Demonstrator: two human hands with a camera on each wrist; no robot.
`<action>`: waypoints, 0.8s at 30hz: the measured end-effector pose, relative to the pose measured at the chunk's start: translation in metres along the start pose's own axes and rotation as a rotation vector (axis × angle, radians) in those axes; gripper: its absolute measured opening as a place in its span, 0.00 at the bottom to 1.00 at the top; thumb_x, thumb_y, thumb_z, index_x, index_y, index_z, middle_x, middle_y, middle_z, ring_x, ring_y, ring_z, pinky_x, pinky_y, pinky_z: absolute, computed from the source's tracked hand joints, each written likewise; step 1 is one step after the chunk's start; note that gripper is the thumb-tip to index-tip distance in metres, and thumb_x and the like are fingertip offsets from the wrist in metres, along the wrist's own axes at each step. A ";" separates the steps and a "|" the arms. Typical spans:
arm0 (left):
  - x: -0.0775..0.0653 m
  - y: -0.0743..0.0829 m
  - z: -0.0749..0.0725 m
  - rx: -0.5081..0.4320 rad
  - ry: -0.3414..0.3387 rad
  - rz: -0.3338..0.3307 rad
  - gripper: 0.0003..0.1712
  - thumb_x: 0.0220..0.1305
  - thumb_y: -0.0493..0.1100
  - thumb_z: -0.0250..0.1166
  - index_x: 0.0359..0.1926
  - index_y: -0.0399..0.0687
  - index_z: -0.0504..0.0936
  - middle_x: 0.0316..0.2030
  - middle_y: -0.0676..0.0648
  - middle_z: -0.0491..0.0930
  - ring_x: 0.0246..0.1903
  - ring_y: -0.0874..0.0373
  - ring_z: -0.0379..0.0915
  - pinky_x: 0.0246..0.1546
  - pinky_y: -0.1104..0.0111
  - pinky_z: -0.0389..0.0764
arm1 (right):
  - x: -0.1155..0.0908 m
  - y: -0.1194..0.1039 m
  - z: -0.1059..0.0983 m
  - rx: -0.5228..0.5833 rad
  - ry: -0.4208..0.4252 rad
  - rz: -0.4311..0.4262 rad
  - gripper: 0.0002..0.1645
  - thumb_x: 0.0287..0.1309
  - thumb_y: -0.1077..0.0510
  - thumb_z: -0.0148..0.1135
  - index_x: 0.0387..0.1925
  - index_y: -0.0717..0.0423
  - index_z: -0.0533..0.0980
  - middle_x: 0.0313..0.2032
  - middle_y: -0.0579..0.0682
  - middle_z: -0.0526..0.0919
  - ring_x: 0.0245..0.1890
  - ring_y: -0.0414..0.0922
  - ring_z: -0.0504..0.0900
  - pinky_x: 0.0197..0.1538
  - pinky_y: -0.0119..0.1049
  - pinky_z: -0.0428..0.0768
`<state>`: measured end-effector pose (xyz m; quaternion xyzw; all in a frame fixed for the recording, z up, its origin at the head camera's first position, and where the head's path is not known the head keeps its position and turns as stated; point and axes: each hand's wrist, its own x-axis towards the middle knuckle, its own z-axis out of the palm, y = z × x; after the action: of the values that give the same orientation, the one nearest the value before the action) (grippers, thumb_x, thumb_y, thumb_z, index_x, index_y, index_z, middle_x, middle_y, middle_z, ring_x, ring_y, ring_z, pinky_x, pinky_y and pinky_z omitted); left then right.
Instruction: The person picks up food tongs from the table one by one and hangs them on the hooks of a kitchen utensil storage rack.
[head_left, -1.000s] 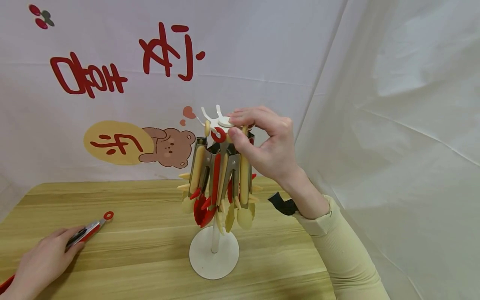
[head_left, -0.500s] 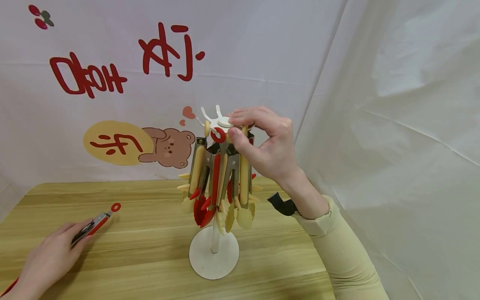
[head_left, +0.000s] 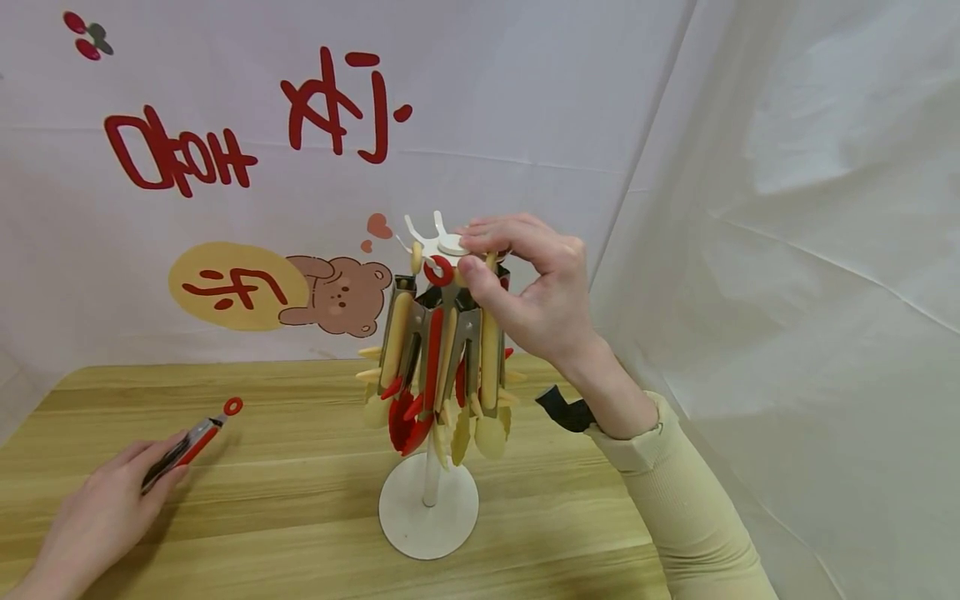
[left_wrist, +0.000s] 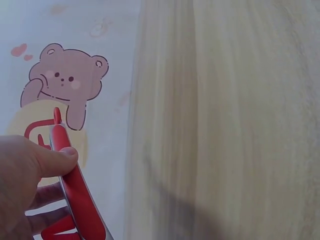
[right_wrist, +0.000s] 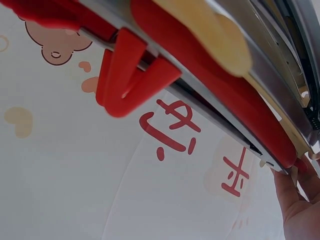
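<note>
In the head view, my left hand grips red-handled tongs at the left. Their red ring end points away toward the backdrop, and the hand and forearm hide their far end. The left wrist view shows my thumb pressed along the red handle. My right hand holds the top of a white hanging rack, fingers on its cap and thumb at the near side. Several red and cream tongs hang from its hooks by their rings. Up close in the right wrist view are red tongs beside cream ones.
The rack's round base stands on a wood-grain table. Some upper hooks at the far left bear nothing. Behind is a white cloth backdrop with red characters and a bear; another white cloth hangs at the right.
My left hand has moved the red-handled tongs a little forward and to the right, mostly in the first half second. The right hand and the rack have stayed put.
</note>
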<state>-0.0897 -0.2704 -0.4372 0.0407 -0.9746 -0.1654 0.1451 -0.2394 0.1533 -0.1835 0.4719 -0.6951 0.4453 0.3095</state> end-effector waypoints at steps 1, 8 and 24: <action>0.000 0.001 -0.001 -0.003 0.005 -0.001 0.28 0.63 0.38 0.75 0.63 0.35 0.80 0.44 0.31 0.83 0.28 0.43 0.78 0.20 0.50 0.75 | 0.000 0.000 0.000 0.001 0.000 0.000 0.13 0.57 0.61 0.64 0.39 0.68 0.87 0.41 0.66 0.92 0.44 0.55 0.90 0.42 0.26 0.83; 0.000 0.011 -0.007 -0.030 0.006 -0.014 0.27 0.68 0.43 0.72 0.64 0.36 0.80 0.44 0.34 0.83 0.26 0.55 0.68 0.22 0.66 0.64 | 0.000 0.001 0.000 0.013 0.003 -0.003 0.14 0.57 0.62 0.64 0.38 0.69 0.86 0.41 0.66 0.92 0.44 0.55 0.90 0.42 0.25 0.83; 0.002 0.033 -0.016 -0.148 0.154 0.073 0.27 0.65 0.45 0.75 0.63 0.41 0.83 0.42 0.38 0.85 0.28 0.77 0.59 0.24 0.72 0.63 | 0.000 0.000 -0.004 0.042 -0.018 0.013 0.14 0.57 0.60 0.64 0.38 0.69 0.87 0.39 0.66 0.91 0.44 0.54 0.91 0.45 0.28 0.86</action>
<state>-0.0880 -0.2440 -0.4114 0.0070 -0.9465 -0.2279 0.2282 -0.2398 0.1566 -0.1821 0.4779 -0.6915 0.4575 0.2902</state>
